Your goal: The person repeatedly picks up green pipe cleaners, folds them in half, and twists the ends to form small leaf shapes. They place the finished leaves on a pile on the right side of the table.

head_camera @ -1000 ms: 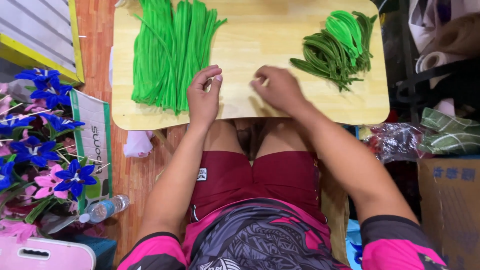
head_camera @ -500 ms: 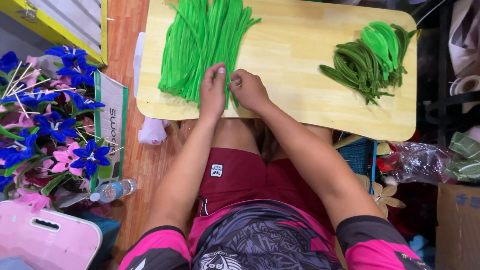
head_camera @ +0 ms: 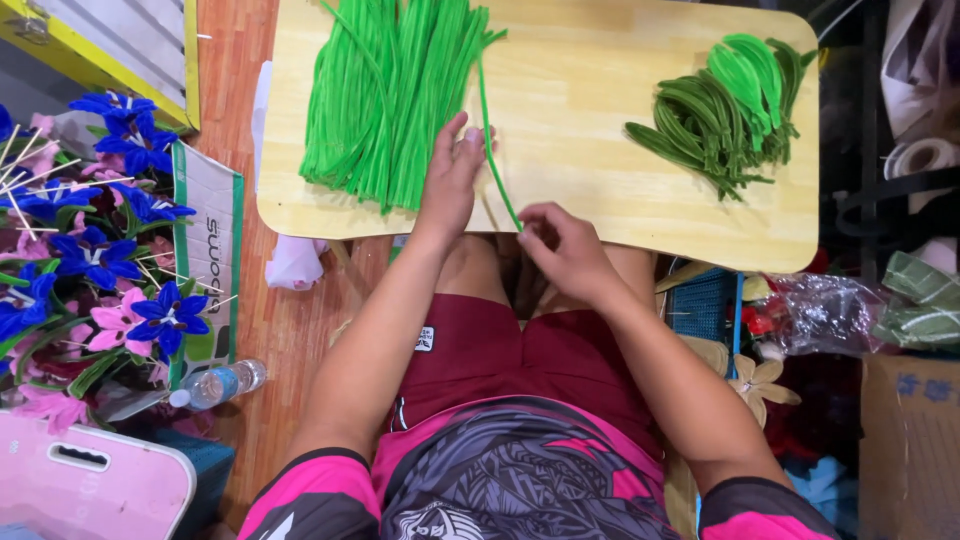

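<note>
- I look down on a light wooden board (head_camera: 600, 150) laid across the person's lap, above an orange-brown floor crowded with craft goods.
- On the board's left part lies a thick pile of bright green stems (head_camera: 385, 95), fuzzy like pipe cleaners, running roughly away from the person.
- On the board's right part sits a smaller bundle of darker green folded pieces (head_camera: 725, 110), well apart from the pile.
- The left hand (head_camera: 450, 185) lies flat on the near edge of the pile, fingers close together and pressing down on the stems.
- The right hand (head_camera: 560, 245) is at the board's near edge, thumb and forefinger pinching the lower end of a single green stem (head_camera: 490, 140).
- That stem runs from the pinch up along the right side of the pile, just beside the left hand's fingertips, its far end touching the pile's top corner.
- To the left of the board I see blue and pink artificial flowers (head_camera: 90, 250) in a bunch, with a small plastic bottle (head_camera: 215, 383) lying on the floor below them.
- A pink plastic case (head_camera: 90, 480) sits at the lower left corner.
- To the right are clear bags and a cardboard box (head_camera: 910, 440), partly cut off by the frame.
</note>
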